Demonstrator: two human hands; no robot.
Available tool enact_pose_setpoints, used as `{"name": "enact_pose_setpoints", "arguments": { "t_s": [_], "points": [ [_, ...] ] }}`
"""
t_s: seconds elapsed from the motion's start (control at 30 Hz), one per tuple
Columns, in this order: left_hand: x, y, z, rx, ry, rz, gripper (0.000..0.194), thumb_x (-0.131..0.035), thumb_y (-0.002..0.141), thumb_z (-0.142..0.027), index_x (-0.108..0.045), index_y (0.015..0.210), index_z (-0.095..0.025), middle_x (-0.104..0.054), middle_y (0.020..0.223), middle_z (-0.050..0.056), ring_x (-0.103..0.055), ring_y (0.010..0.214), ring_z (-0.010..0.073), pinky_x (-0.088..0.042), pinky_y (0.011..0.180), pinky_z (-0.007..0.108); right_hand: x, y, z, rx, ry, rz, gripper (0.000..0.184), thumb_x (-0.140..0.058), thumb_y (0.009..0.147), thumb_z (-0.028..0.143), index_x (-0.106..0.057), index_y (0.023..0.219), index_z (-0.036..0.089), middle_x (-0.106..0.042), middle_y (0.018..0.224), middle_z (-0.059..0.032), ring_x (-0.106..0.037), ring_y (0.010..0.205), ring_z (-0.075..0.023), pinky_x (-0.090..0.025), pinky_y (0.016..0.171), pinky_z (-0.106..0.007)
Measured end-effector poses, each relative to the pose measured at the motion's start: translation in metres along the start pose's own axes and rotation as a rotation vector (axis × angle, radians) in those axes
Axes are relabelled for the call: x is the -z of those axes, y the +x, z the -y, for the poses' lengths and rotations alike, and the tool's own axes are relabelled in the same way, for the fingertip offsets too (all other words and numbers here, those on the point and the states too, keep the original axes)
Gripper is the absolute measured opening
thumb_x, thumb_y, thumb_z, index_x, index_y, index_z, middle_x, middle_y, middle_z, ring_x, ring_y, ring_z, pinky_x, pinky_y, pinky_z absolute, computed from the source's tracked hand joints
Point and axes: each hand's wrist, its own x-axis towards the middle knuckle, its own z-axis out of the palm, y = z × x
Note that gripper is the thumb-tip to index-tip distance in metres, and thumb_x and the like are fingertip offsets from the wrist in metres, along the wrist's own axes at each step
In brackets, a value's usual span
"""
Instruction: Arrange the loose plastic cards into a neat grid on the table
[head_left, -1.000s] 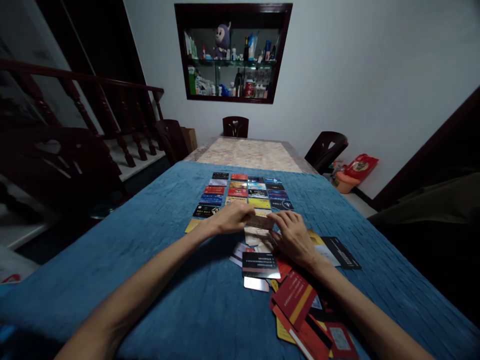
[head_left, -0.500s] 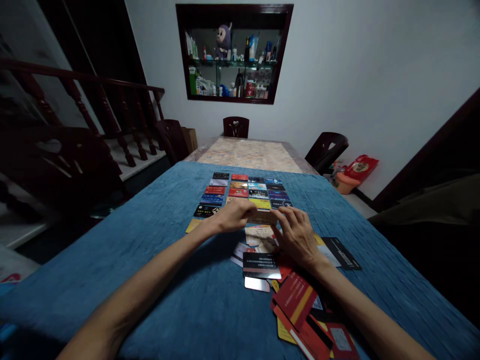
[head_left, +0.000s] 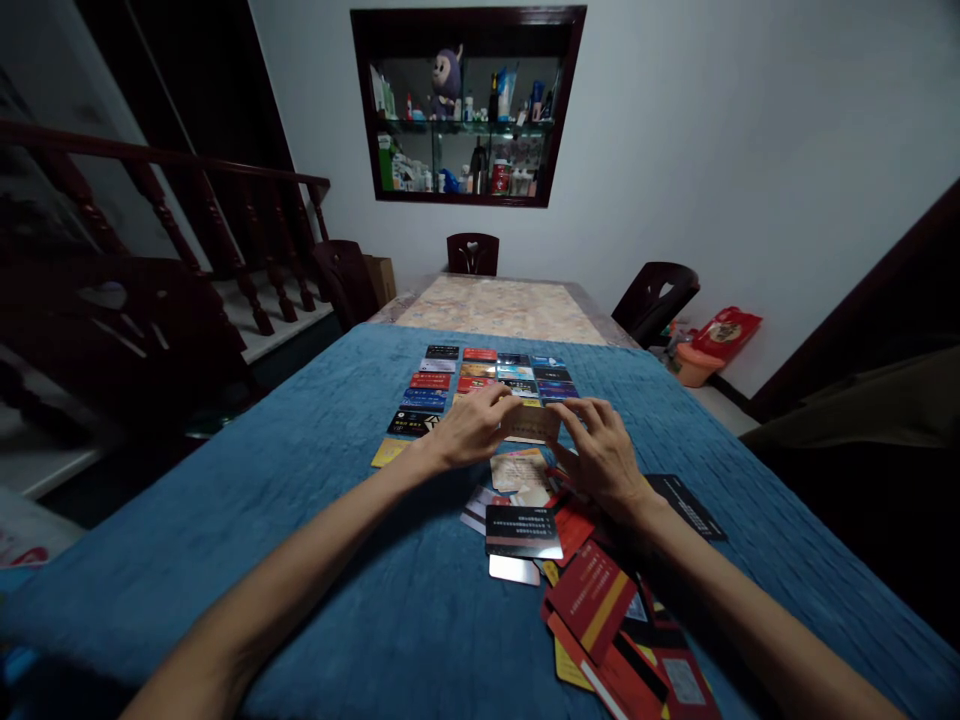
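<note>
Head view, and we've got a pale tan card (head_left: 531,424) right in the middle of things, tilted up between two bare hands over the blue cloth (head_left: 322,560)! Left hand (head_left: 474,426) has its end pinched, thumb against curled fingers. Over on the other end, right hand (head_left: 602,452) brings bent, spread fingertips to the edge; whether they grip or merely touch, I can't tell from this angle.

Just beyond, what a neat layout: four columns of cards, partly masked by the hands. Down the leftmost column it's a black card (head_left: 442,352), a lilac one, a red card (head_left: 430,381), a blue card (head_left: 422,399), a black VIP card (head_left: 412,423), and a yellow card (head_left: 387,452) closest to us, near the left forearm.

Now look nearer, below the hands: a loose, overlapping spread! There's a cream card (head_left: 519,469), a black text-printed card (head_left: 523,532) face-on over its neighbours, a silvery card (head_left: 514,570) poking out beneath, and a maroon card (head_left: 592,600) with a gold stripe beside the right forearm. Out past that arm, a dark card (head_left: 686,507) lies at a slant on the cloth.
</note>
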Motion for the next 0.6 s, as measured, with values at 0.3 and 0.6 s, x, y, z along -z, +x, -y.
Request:
{"name": "enact_pose_setpoints", "arguments": {
  "t_s": [0.3, 0.6],
  "points": [
    [-0.013, 0.008, 0.003, 0.011, 0.195, 0.002, 0.034, -0.059, 0.086, -0.016, -0.054, 0.12, -0.015, -0.057, 0.121, 0.013, -0.056, 0.11, 0.0263, -0.049, 0.09, 0.038, -0.001, 0.01, -0.014, 0.039, 0.004, 0.057, 0.039, -0.054, 0.091, 0.028, -0.057, 0.129, 0.019, -0.062, 0.12, -0.0134, -0.049, 0.107, -0.0302, -0.043, 0.081, -0.041],
    [-0.029, 0.008, 0.008, 0.047, 0.24, 0.109, 0.024, -0.055, 0.092, -0.023, -0.057, 0.115, -0.014, -0.06, 0.119, 0.013, -0.056, 0.108, 0.0266, -0.045, 0.089, 0.04, -0.014, 0.012, -0.029, 0.056, 0.059, 0.261, 0.044, -0.059, 0.089, 0.038, -0.058, 0.128, 0.019, -0.063, 0.119, -0.0123, -0.049, 0.104, -0.0291, -0.043, 0.079, -0.038]
  ]
}}
